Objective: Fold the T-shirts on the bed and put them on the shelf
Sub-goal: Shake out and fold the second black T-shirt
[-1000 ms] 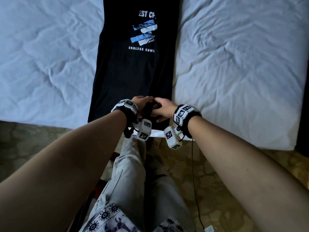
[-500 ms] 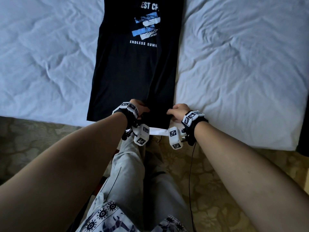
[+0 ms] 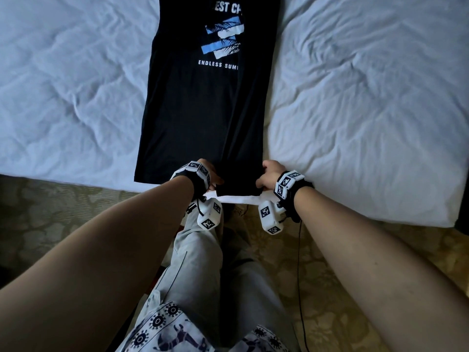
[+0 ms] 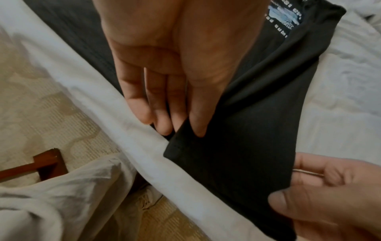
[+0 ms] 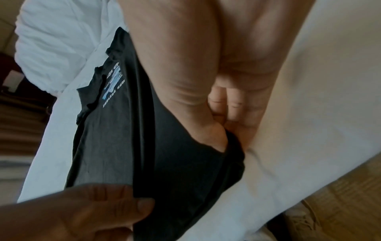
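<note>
A black T-shirt point(image 3: 203, 110) with a blue and white chest print lies lengthwise on the white bed point(image 3: 355, 110), its sides folded in so it forms a narrow strip. Its hem hangs at the bed's near edge. My left hand point(image 3: 210, 174) pinches the hem's folded layer point(image 4: 206, 154) between thumb and fingers. My right hand point(image 3: 266, 176) pinches the hem's right corner point(image 5: 233, 146), thumb on top of the cloth. In the left wrist view my left hand point(image 4: 179, 120) and the right hand point(image 4: 319, 187) hold opposite ends of that flap.
The crumpled white sheet spreads wide on both sides of the shirt. Patterned beige carpet point(image 3: 63, 212) lies below the bed edge, where I stand in grey trousers point(image 3: 203, 262). A dark wooden frame piece point(image 4: 45, 161) sits on the floor to my left.
My two hands were together at the middle of the hem a second ago. They have drawn apart to its left and right ends, spreading the hem flat.
</note>
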The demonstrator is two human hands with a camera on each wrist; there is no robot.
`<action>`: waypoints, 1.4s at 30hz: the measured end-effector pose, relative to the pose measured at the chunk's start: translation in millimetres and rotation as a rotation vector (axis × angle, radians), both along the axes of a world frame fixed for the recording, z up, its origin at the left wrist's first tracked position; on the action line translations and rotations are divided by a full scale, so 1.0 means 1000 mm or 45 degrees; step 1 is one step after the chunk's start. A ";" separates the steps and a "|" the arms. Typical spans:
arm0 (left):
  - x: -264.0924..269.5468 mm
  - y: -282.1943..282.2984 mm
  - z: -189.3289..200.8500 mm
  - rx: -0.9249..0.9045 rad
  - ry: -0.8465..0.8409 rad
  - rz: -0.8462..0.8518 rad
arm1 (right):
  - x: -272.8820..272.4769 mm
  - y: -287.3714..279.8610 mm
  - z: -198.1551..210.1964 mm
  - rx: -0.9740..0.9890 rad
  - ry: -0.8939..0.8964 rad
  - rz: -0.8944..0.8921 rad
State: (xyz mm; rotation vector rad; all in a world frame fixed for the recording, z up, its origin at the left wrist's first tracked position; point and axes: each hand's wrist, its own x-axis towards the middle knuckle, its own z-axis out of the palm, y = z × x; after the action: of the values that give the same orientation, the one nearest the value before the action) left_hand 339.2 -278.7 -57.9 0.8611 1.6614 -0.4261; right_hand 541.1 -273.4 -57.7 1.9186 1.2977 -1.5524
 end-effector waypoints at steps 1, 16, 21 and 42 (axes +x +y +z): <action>0.000 0.000 -0.002 0.005 0.026 -0.033 | 0.000 0.000 0.000 0.013 -0.044 0.048; -0.013 0.031 -0.010 0.178 -0.003 0.159 | 0.009 0.030 0.018 0.228 -0.091 -0.194; -0.023 0.069 0.026 0.320 -0.055 0.322 | 0.001 0.063 0.031 0.359 -0.008 -0.292; -0.128 0.284 0.054 0.524 -0.186 0.787 | -0.121 0.260 0.040 0.594 0.161 -0.403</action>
State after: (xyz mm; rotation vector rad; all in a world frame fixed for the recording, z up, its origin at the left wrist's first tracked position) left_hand 211.5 5.0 -4.2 0.6015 1.8005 0.4070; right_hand 419.6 -13.4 -17.7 2.4447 1.5813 -1.6460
